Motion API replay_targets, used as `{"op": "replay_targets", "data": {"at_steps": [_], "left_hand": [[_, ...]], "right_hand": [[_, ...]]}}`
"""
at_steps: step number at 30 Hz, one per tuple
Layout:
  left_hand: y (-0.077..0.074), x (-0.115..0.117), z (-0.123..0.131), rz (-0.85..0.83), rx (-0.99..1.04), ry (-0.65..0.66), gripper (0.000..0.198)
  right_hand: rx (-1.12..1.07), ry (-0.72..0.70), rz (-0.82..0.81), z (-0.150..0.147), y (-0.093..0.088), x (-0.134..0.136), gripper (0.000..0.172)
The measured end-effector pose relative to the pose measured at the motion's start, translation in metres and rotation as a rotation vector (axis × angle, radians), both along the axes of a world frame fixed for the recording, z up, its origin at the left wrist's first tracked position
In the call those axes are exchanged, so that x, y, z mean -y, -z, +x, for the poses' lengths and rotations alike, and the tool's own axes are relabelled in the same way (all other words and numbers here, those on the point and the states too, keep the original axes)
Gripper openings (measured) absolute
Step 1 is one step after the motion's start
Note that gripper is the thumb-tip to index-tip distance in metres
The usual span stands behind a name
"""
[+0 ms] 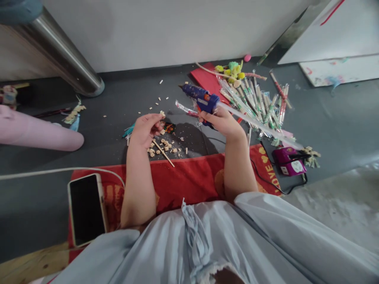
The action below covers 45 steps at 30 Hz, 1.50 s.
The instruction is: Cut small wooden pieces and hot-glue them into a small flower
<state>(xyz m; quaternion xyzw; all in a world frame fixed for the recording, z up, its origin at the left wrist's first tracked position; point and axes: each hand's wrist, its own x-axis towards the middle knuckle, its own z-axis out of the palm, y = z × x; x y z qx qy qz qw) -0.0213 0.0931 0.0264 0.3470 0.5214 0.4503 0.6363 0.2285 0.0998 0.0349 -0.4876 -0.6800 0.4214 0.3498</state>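
My right hand is wrapped round the handle of a blue hot glue gun. Its nozzle points to the upper left, and a long clear glue stick juts from its back. Between thumb and fingertips, my left hand pinches a small pale wooden piece. Below that hand, several similar pale pieces lie scattered on the dark surface, with a thin wooden stick among them. A clear wrapper with red in it lies to the left of the glue gun's handle.
Several plastic-wrapped sticks are heaped at the right by a red sheet and yellow and green soft bits. A purple power adapter with a black cable sits at right. A phone lies on the red cloth. A metal leg stands at left.
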Motion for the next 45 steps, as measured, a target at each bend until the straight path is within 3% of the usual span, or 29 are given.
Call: {"op": "replay_targets", "data": {"at_steps": [12,26,45], "left_hand": [[-0.003,-0.001,-0.003,-0.013,0.092,-0.030,0.022],[-0.004,0.001,-0.002,-0.005,0.126,-0.003,0.019],[0.002,0.000,-0.003,0.026,0.087,0.018,0.021]], "right_hand": [[-0.252,-0.060,-0.220,-0.024,-0.017,0.010,0.042],[-0.288,-0.161,-0.292,-0.028,-0.012,0.008,0.039],[-0.362,-0.195,-0.368,-0.026,-0.006,0.006,0.039]]}}
